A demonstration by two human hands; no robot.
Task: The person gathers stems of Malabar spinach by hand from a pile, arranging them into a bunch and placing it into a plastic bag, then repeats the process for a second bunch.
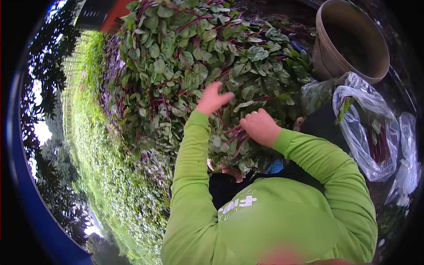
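Note:
A large heap of leafy greens (176,57) with red-purple stems, resembling Malabar spinach, spreads out in front of me. Over it, my left hand (213,100) is open, thumb and fingers apart, close above the leaves. My right hand (261,127) is closed around a small bunch of red stems (237,140) whose ends point toward the lower left. A ring shows on one of its fingers. Leaves partly hide what lies between the two hands.
To the upper right stands a round tan tub (324,53). Beside it, a clear plastic bag (353,132) contains red-stemmed greens, with another crumpled plastic bag (405,154) farther right. An orange and dark container (117,15) sits at the top left. Green plants (106,145) grow along the left.

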